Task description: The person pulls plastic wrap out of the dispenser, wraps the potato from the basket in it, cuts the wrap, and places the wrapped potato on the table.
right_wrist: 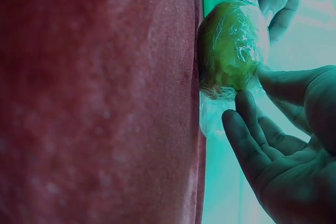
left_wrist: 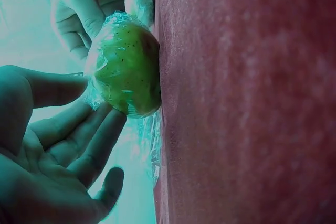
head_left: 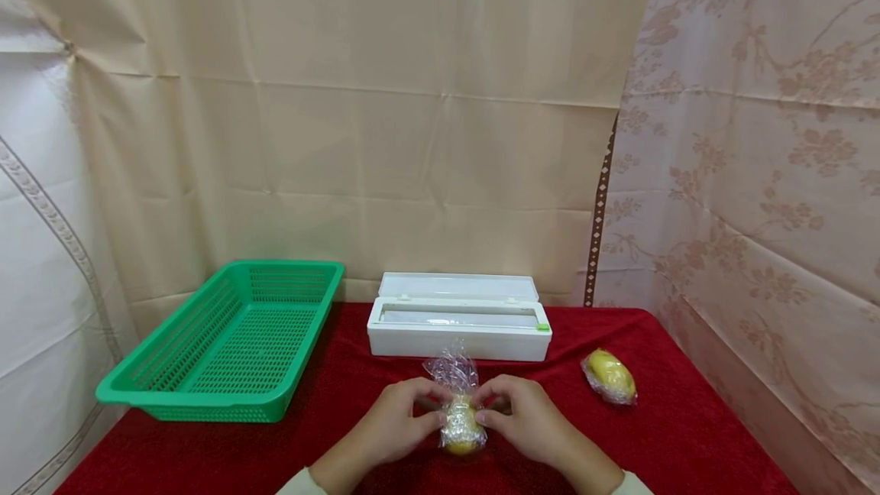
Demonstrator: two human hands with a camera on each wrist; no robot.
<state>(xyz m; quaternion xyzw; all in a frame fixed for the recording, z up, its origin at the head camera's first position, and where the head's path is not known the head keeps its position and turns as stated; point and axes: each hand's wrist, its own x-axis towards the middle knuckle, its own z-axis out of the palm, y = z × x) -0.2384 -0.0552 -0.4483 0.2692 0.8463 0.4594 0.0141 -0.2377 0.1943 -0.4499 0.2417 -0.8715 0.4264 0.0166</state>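
Observation:
A yellow oval fruit lies on the red cloth in front of the person, wrapped in clear cling film. Film spreads loosely from its far end. The left hand pinches the wrapped fruit's left side between thumb and fingers. From the right side, the right hand does the same. In the left wrist view the fruit shows dark specks, with fingertips of the left hand against the film. The right wrist view shows the right hand with its thumb and fingertips at the film.
Behind the hands stands a white cling film box, its lid raised and a green slider at its right end. A green plastic basket is at the left. Another film-wrapped yellow fruit lies at the right on the red cloth.

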